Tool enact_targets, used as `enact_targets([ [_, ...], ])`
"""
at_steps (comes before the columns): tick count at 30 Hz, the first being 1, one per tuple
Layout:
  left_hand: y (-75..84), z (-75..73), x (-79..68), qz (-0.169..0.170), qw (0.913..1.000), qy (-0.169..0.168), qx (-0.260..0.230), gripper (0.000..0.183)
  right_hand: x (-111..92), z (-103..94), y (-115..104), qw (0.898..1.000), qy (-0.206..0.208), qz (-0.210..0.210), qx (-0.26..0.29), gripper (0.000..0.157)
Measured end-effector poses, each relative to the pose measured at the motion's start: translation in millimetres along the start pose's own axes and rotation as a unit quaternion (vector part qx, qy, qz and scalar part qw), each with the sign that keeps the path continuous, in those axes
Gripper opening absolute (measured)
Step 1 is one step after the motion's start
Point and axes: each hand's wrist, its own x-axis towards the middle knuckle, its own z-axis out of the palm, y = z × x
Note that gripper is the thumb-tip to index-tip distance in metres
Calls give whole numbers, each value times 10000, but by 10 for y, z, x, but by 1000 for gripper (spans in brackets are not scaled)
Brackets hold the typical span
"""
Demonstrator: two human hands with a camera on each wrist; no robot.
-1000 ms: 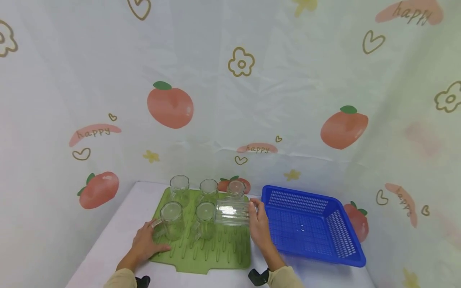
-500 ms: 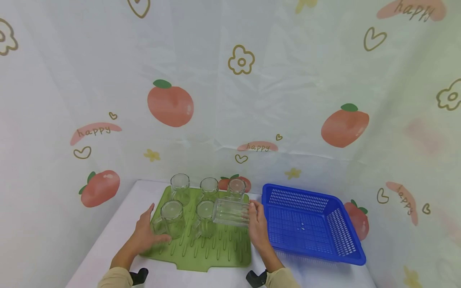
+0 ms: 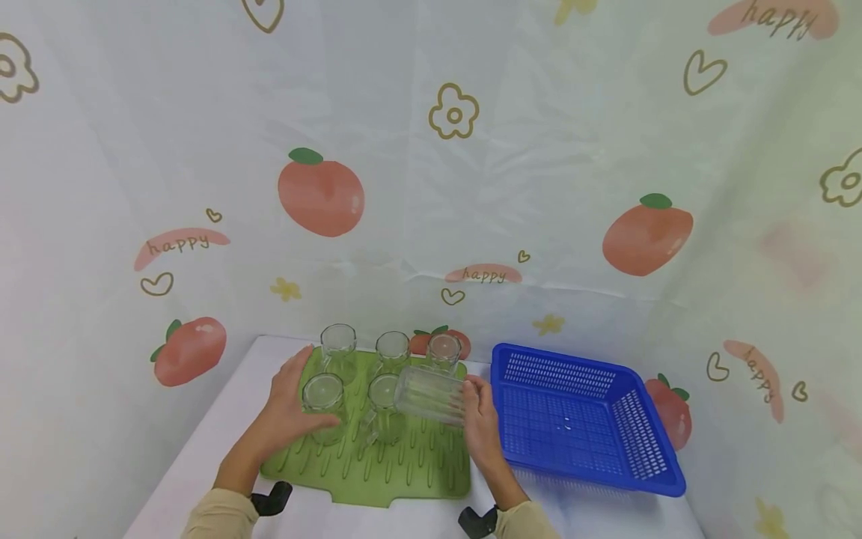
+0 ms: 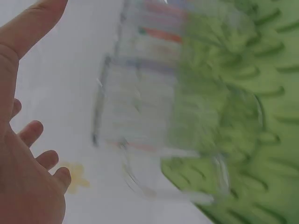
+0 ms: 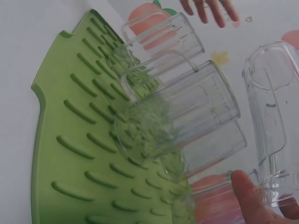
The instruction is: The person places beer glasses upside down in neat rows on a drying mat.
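In the head view, my right hand (image 3: 481, 427) grips a clear glass mug (image 3: 428, 393) by its right end. That mug lies sideways in the air above the green drying mat (image 3: 404, 479), its far end tipped slightly up. My left hand (image 3: 286, 412) is spread at the left of the front-left glass mug (image 3: 323, 408), thumb apart from the fingers. In the left wrist view a gap shows between this hand and the blurred mug (image 4: 140, 102) with its handle. Another glass mug (image 3: 386, 412) stands at front middle, partly behind the held one.
Three more glass mugs stand along the mat's back edge, among them a back-left mug (image 3: 339, 348). A blue plastic basket (image 3: 592, 477) sits at the right on the white table (image 3: 202, 449). A printed curtain (image 3: 417, 187) hangs close behind.
My left hand has lifted from low beside the front-left mug's handle, swung out, then come in at that mug's left side. The held mug has tilted a little in my right hand.
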Motion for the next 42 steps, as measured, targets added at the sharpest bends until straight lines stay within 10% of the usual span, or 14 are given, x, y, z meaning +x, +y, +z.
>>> enact_targets([
  [15,699,266,145,782,9944,-459,-534,126,-45,67,-82,9970,-512,-261,513,34],
  [30,959,620,166,1581,9811,-852,-724,122,-76,63,-116,9919,-757,-303,970,40],
  [42,1044,744,153,976,9819,-1056,-1231,113,-153,87,-163,9934,-715,-477,759,39],
])
